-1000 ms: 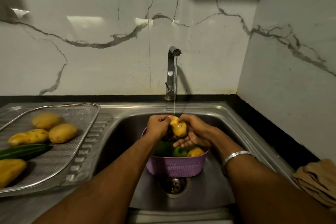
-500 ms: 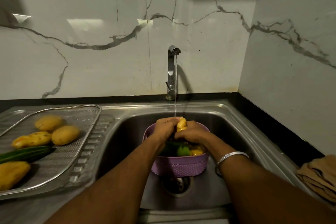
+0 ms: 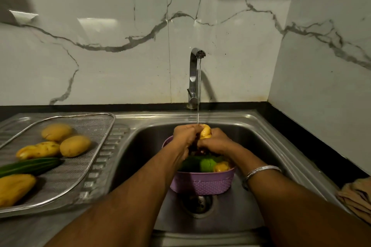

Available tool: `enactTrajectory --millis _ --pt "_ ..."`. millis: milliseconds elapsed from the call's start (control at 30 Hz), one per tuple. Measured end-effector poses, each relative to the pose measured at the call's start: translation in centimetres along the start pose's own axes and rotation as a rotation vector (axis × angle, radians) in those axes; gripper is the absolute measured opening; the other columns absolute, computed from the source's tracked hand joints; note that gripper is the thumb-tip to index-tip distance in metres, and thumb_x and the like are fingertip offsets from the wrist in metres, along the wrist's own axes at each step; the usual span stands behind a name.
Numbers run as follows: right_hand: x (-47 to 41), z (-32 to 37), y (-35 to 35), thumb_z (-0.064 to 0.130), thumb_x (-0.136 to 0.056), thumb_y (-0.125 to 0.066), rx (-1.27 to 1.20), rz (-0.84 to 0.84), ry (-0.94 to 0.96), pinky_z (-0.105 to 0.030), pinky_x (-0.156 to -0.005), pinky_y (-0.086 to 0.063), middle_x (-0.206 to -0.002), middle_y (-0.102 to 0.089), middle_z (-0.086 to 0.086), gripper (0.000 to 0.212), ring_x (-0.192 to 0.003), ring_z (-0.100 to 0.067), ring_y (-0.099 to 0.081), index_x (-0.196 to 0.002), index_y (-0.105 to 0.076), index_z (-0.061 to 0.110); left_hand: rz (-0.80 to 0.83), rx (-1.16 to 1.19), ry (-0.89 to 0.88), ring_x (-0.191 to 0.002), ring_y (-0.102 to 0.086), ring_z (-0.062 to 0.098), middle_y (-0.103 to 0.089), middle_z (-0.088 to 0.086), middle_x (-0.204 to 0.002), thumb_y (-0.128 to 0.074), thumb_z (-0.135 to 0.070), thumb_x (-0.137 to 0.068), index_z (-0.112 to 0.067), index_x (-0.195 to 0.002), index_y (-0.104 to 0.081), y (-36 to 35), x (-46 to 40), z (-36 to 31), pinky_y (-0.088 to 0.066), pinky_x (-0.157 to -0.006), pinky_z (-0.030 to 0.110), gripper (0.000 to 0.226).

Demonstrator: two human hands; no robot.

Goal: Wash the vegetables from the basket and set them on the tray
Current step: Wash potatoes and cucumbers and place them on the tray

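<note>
A yellow potato (image 3: 205, 131) is clasped between my left hand (image 3: 185, 136) and my right hand (image 3: 215, 141), directly under the running stream from the tap (image 3: 195, 70). Both hands hover over a purple basket (image 3: 201, 183) standing in the steel sink (image 3: 251, 126). Inside the basket lie green vegetables (image 3: 206, 164) and another yellow one (image 3: 221, 166); my arms hide part of the contents. On the drainboard at left sits a metal mesh tray (image 3: 96, 124) holding several yellow potatoes (image 3: 74, 145) and a cucumber (image 3: 32, 166).
The sink drain (image 3: 197, 203) lies just in front of the basket. A folded tan cloth (image 3: 356, 196) rests on the counter at the right edge. Marble walls close the back and right side.
Both hands have closed in tighter around the potato, and it has turned more upright under the stream. The basket and tray contents are unchanged.
</note>
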State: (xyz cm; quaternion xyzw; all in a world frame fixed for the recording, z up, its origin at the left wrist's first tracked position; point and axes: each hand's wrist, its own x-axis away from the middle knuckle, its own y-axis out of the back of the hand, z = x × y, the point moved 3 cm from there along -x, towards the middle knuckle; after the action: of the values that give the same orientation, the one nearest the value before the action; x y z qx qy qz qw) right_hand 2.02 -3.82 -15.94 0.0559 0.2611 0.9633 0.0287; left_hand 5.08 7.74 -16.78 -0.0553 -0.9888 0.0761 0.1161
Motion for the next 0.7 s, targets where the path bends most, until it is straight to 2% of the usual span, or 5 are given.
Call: enactTrajectory --millis 167,300,400,567,700 --pt "0.0 0.5 -0.9 0.007 -0.078 -0.076 0.058 0.093 0.012 -0.021 -0.049 -0.047 -0.066 -0.071 -0.004 0.011 -0.052 -0.010 -0.064 -0.088 -0.072 0.005 -0.111 0.034 0.001 -0.078 -0.072 0.031 -0.076 0.016 -0.087 -0.082 -0.030 -0.084 -0.006 -0.094 -0.077 0.9 -0.3 0.2 -0.058 -0.049 0.037 0.026" --pt "-0.2 0.3 -0.5 0.002 -0.077 -0.072 0.043 0.017 -0.030 -0.018 -0.046 -0.048 -0.057 -0.068 -0.003 0.007 -0.046 -0.008 -0.062 -0.076 -0.070 0.008 0.098 0.004 0.042 -0.073 -0.067 0.028 -0.072 0.017 -0.095 -0.069 -0.019 -0.095 -0.007 -0.110 -0.074 0.4 0.6 -0.2 -0.056 -0.045 0.033 0.020" --pt "-0.4 -0.2 0.1 0.003 -0.082 -0.069 0.059 -0.009 -0.060 -0.016 -0.041 -0.043 -0.052 -0.065 0.001 0.011 -0.041 -0.006 -0.058 -0.076 -0.067 0.012 0.204 -0.056 0.050 -0.082 -0.068 0.027 -0.072 0.016 -0.100 -0.067 -0.008 -0.093 -0.007 -0.116 -0.072 -0.1 0.7 0.0 -0.060 -0.055 0.034 0.023" --pt "-0.1 0.2 0.2 0.003 -0.087 -0.067 0.048 0.009 -0.020 -0.017 -0.043 -0.046 -0.065 -0.065 -0.002 0.010 -0.053 -0.010 -0.061 -0.089 -0.065 0.013 0.012 -0.088 -0.103 -0.082 -0.074 0.026 -0.078 0.013 -0.093 -0.084 -0.022 -0.081 -0.010 -0.100 -0.078 -0.2 0.2 0.7 -0.063 -0.062 0.037 0.023" --pt "-0.2 0.8 -0.7 0.013 -0.077 -0.083 0.178 0.063 0.054 -0.023 -0.062 -0.050 -0.092 -0.065 -0.001 0.043 -0.083 -0.014 -0.065 -0.113 -0.060 0.020 -0.185 -0.211 -0.242 -0.074 -0.074 0.020 -0.075 0.002 -0.069 -0.085 -0.039 -0.076 -0.015 -0.076 -0.078 0.6 -0.4 0.7 -0.063 -0.065 0.036 0.025"
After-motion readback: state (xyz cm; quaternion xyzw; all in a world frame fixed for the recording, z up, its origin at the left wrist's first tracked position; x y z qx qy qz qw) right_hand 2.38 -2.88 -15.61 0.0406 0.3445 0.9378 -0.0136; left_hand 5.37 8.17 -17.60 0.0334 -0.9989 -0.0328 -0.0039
